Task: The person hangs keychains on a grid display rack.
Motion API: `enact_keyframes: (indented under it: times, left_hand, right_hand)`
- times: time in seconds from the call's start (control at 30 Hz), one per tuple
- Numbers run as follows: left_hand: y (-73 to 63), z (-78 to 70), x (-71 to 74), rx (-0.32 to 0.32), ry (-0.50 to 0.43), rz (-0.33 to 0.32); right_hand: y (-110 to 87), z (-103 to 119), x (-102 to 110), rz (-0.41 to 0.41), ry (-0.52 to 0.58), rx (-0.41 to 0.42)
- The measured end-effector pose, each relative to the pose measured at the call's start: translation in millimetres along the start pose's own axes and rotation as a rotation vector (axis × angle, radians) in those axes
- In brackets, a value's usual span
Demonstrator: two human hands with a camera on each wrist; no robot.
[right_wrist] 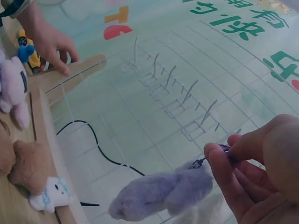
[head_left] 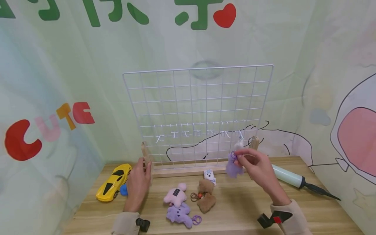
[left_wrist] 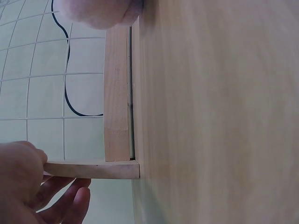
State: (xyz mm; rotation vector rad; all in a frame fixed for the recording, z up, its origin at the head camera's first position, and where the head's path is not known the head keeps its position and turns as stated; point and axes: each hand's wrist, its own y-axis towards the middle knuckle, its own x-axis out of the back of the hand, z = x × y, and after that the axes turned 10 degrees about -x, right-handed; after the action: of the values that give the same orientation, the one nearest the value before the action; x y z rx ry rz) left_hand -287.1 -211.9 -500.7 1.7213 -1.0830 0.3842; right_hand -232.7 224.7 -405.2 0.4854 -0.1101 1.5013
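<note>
My right hand (head_left: 258,169) pinches the ring of a purple plush keychain (head_left: 234,168) between thumb and fingertips. The plush (right_wrist: 161,191) dangles in front of the lower right of a white wire grid rack (head_left: 198,98). With thumb on one side and fingers on the other, my left hand (head_left: 137,182) holds the wooden side post (left_wrist: 93,170) at the rack's left end. Several white hooks (head_left: 185,133) stick out along a row of the grid. A pale plush (head_left: 239,143) hangs at the rightmost hook, just above my right fingers.
On the table lie a pink plush (head_left: 175,195), another purple plush (head_left: 179,213), a brown plush (head_left: 206,200) and a small white plush dog (head_left: 210,176). A yellow toy car (head_left: 114,182) and a blue object (head_left: 124,190) sit left. A hand pump (head_left: 288,176) lies right.
</note>
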Motion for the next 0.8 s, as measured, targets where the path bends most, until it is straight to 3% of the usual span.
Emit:
enact_keyframes:
  times: [0.37,0.8]
  left_hand:
    - [0.9,0.6,0.0,0.0,0.0,-0.002]
    - [0.7,-0.2,0.5,0.007,-0.001,0.006]
  right_hand:
    - [5.1,20.8,-12.1,-0.146,-0.039,0.187]
    - [8.3,23.8,-17.8,-0.226,0.02,0.22]
